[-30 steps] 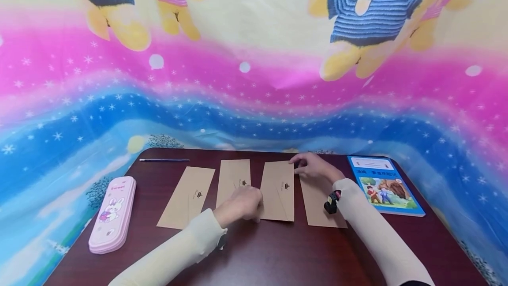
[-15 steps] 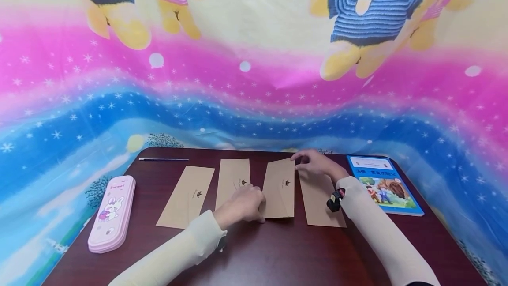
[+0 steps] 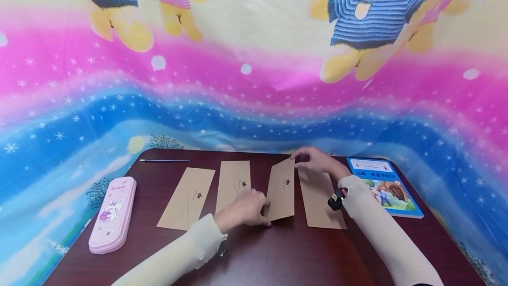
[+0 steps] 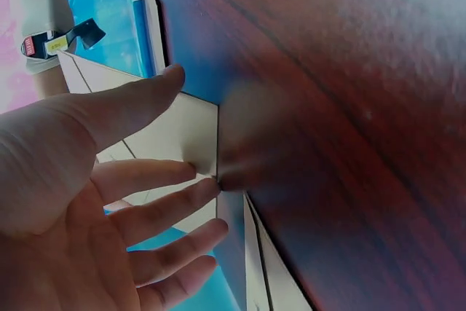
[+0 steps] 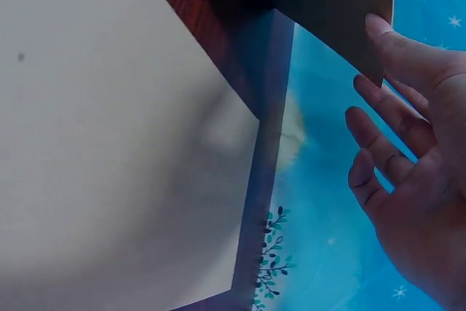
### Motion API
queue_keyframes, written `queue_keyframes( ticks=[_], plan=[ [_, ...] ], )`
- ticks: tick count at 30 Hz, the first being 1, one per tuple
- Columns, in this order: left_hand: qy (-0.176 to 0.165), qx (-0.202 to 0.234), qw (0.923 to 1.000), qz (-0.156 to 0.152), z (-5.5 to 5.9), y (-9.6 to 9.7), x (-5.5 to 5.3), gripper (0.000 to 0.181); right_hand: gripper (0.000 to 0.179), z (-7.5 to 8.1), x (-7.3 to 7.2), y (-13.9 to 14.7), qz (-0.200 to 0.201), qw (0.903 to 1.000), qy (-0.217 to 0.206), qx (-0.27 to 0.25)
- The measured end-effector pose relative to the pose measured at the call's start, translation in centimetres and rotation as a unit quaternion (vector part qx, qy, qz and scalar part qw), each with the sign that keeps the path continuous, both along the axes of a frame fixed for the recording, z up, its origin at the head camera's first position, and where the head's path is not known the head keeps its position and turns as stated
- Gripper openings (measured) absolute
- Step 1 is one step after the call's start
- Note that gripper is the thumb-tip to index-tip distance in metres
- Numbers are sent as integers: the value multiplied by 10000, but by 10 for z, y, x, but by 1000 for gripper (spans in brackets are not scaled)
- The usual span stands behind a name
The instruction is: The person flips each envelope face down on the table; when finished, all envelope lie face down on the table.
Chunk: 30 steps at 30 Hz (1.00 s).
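Several brown kraft-paper envelopes lie in a row, some with a small crown print showing. The third envelope [image 3: 281,195] from the left is tilted, its right long side raised off the table. My right hand [image 3: 315,162] pinches its top right corner between thumb and fingers; the right wrist view shows the dark underside of this envelope [image 5: 331,9]. My left hand [image 3: 247,206] is at its lower left side, fingers extended and fingertips at the edge, thumb apart. The left hand partly covers the second envelope [image 3: 234,173]. The rightmost envelope [image 3: 319,202] lies flat under the right forearm.
On the left are the first envelope [image 3: 186,197] and a pink pencil case [image 3: 113,215] with a rabbit print. A pencil [image 3: 164,160] lies along the back edge. The blue picture book [image 3: 390,189] is at the right, beyond the right forearm. A printed curtain [image 3: 254,92] hangs behind the table.
The third envelope's right side has been raised further by the right hand, which moved slightly up and right. The left hand has shifted slightly right along with the envelope's left edge.
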<state>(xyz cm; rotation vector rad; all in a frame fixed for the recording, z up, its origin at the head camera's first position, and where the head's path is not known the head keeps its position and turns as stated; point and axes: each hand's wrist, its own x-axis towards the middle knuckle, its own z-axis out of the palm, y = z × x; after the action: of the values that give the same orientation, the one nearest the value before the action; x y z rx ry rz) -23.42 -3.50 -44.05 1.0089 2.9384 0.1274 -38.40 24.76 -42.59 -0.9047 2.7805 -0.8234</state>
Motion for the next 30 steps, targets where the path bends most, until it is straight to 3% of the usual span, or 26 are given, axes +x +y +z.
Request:
queue_keyframes(
  ticks=[8, 18, 27, 30],
  plan=[
    [-365, 329, 9988, 61, 0, 0, 2, 35, 34, 8, -1, -2, 8, 10000, -88, -36],
    [-579, 446, 9973, -1, -2, 1, 4, 61, 40, 17, 2, -4, -131, 9998, -122, 53],
    [-798, 662, 9946, 12, -9, -1, 4, 65, 40, 14, -1, -16, -47, 9999, -66, -80],
    [-727, 732, 9946, -80, -7, 1, 2, 66, 38, 15, -4, -16, -104, 9999, -12, -115]
  ],
)
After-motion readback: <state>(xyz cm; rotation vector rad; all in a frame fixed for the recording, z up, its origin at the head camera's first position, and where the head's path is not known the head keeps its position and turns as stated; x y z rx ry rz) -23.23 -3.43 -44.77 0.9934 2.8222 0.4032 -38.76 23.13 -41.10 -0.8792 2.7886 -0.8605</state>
